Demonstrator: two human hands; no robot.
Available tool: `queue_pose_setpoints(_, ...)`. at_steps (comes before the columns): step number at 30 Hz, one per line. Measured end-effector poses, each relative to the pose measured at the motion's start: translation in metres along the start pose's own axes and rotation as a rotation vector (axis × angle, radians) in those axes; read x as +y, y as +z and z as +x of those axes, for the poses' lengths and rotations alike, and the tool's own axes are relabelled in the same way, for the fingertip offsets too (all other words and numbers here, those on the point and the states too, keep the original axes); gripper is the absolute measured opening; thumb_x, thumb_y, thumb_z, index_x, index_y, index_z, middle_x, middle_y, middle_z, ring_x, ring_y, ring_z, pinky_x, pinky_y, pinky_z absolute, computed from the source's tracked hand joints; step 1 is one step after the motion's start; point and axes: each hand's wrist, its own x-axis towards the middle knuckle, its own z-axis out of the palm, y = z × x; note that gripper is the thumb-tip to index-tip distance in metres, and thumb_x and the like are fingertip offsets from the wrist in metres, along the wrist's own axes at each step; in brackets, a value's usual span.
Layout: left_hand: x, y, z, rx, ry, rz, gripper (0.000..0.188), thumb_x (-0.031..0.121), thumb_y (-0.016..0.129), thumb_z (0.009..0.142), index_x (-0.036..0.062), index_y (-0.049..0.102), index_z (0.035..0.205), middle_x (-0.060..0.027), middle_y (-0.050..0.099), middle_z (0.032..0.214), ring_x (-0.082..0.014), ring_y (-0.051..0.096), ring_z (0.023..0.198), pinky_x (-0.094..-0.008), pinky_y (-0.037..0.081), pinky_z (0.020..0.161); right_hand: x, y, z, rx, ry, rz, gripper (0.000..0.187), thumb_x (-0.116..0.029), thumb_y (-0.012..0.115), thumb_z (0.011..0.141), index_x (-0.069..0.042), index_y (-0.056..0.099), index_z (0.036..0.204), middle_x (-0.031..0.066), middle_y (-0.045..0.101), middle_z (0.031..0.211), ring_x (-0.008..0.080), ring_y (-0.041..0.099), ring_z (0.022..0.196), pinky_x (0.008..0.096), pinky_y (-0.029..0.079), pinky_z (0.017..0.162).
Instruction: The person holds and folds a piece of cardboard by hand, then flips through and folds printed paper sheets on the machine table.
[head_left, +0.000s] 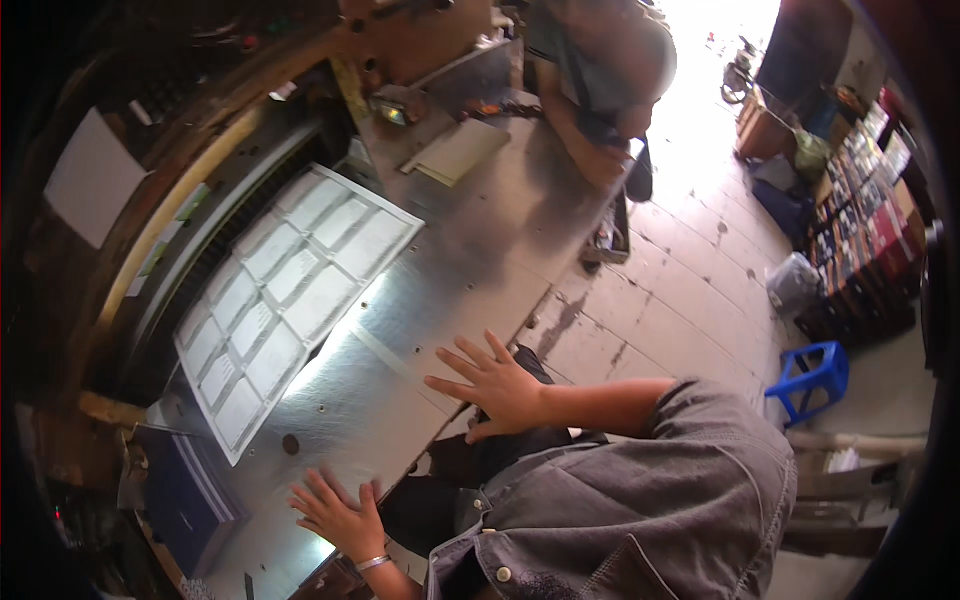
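Both my hands are empty, with fingers spread above the near edge of a metal-topped table [380,370]. My left hand [343,517], with a silver bracelet at the wrist, is over the table's lower left part. Further up and to the right, my right hand [492,385] is by the table edge. Beyond them lies a large sheet [300,285] printed with rows of pale rectangular panels. A dark blue folder or book [185,490] lies left of my left hand. Whether either palm touches the metal, I cannot tell.
Another person [600,90] leans at the table's far end, near a beige folder [458,152]. White paper [95,178] hangs or lies at left. On the tiled floor at right are a blue plastic stool [812,380] and stacked boxes [870,240].
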Motion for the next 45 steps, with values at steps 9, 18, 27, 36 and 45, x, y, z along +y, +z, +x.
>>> queue_pose_setpoints(9, -0.002, -0.002, 0.008, 0.107, 0.139, -0.123, 0.097, 0.073, 0.057, 0.087, 0.0114, 0.034, 0.158, -0.0315, 0.026, 0.161, -0.0521, 0.023, 0.148, -0.0694, 0.019, 0.114, -0.019, -0.013, 0.021, -0.09, 0.058, -0.039, 0.116, -0.067, 0.076, 0.073, -0.026, 0.017, 0.164, 0.0225, 0.009, 0.169, 0.0475, 0.005, 0.155, 0.0696, 0.001, 0.119)
queue_pose_setpoints(18, 0.002, -0.009, -0.008, 0.119, 0.003, -0.114, 0.102, 0.083, 0.049, 0.084, 0.016, 0.035, 0.159, -0.031, 0.021, 0.163, -0.0532, 0.017, 0.15, -0.0737, 0.011, 0.115, -0.058, 0.002, 0.042, -0.088, -0.288, -0.158, 0.119, -0.069, 0.078, 0.065, -0.017, 0.03, 0.16, 0.031, 0.017, 0.164, 0.0546, 0.01, 0.151, 0.0728, 0.004, 0.116)
queue_pose_setpoints(27, 0.005, -0.009, -0.01, 0.127, -0.035, -0.164, 0.1, 0.082, 0.047, 0.086, 0.0177, 0.031, 0.16, -0.0287, 0.019, 0.165, -0.0505, 0.016, 0.152, -0.071, 0.01, 0.117, -0.064, 0.008, 0.061, -0.094, -0.44, -0.23, 0.122, -0.072, 0.076, 0.063, -0.015, 0.029, 0.161, 0.0304, 0.018, 0.164, 0.0536, 0.011, 0.151, 0.0725, 0.004, 0.117)
queue_pose_setpoints(36, 0.004, -0.011, -0.004, 0.103, -0.026, -0.174, 0.099, 0.082, 0.047, 0.086, 0.0175, 0.032, 0.16, -0.0258, 0.021, 0.165, -0.0483, 0.017, 0.152, -0.0688, 0.012, 0.118, -0.072, 0.003, 0.059, -0.055, -0.363, -0.187, 0.115, -0.059, 0.082, 0.063, -0.02, 0.033, 0.159, 0.0267, 0.022, 0.164, 0.05, 0.016, 0.151, 0.0696, 0.008, 0.118)
queue_pose_setpoints(45, 0.009, -0.026, -0.001, -0.069, -0.046, -0.143, 0.104, 0.077, 0.058, 0.084, 0.012, 0.03, 0.161, -0.0243, 0.022, 0.166, -0.0431, 0.02, 0.154, -0.0621, 0.008, 0.122, -0.044, -0.023, 0.073, -0.215, -0.413, 0.094, 0.096, -0.05, 0.083, 0.075, -0.02, 0.041, 0.156, 0.0237, 0.033, 0.16, 0.0466, 0.028, 0.149, 0.0666, 0.021, 0.118)
